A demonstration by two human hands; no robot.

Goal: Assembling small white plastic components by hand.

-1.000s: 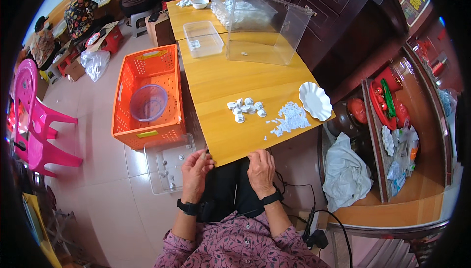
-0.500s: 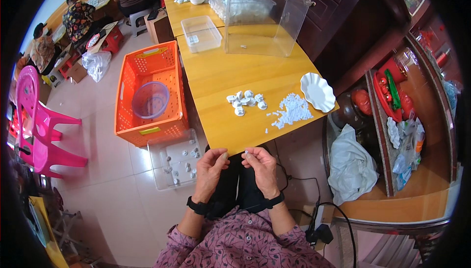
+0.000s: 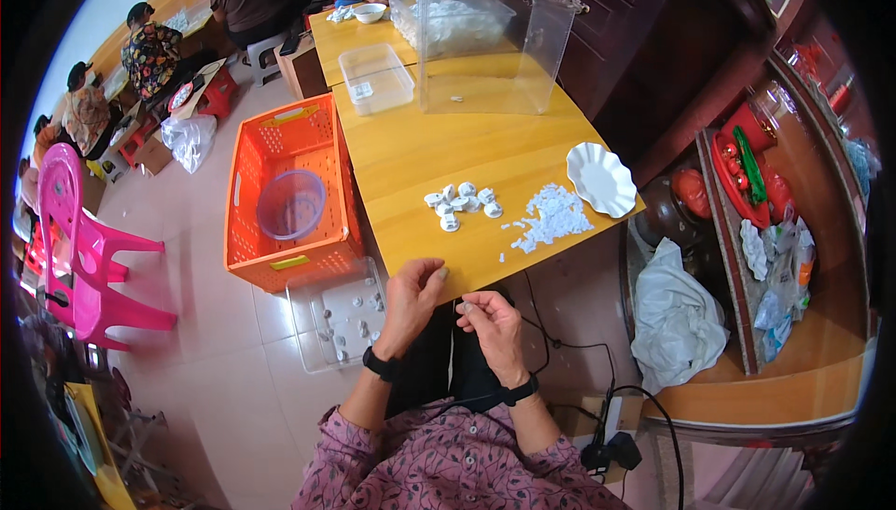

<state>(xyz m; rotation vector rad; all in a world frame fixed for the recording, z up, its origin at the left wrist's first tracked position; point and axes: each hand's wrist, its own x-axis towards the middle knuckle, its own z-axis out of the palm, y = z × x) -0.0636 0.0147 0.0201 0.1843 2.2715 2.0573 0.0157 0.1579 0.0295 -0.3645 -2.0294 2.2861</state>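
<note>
It looked like fingertip work: the left hand [image 3: 413, 297] and right hand [image 3: 495, 325] curled by the near edge of the desk [image 3: 397, 216]; whether either grip was closed on anything, I couldn't tell. Rounded white pieces [image 3: 450, 224] and tiny bits [image 3: 558, 218] lay beyond; the next move seemingly wanted a light pinch.

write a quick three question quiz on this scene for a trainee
1. Fill in: the heap of small white pieces lies to the ___ of the rounded white parts.
2. What stands in the orange crate? a) white bag; b) purple-tinted bowl; c) pink chair
3. True or false: both hands are touching the heap.

Key: 1. right; 2. b; 3. false, the left hand and right hand are apart from it.
</note>
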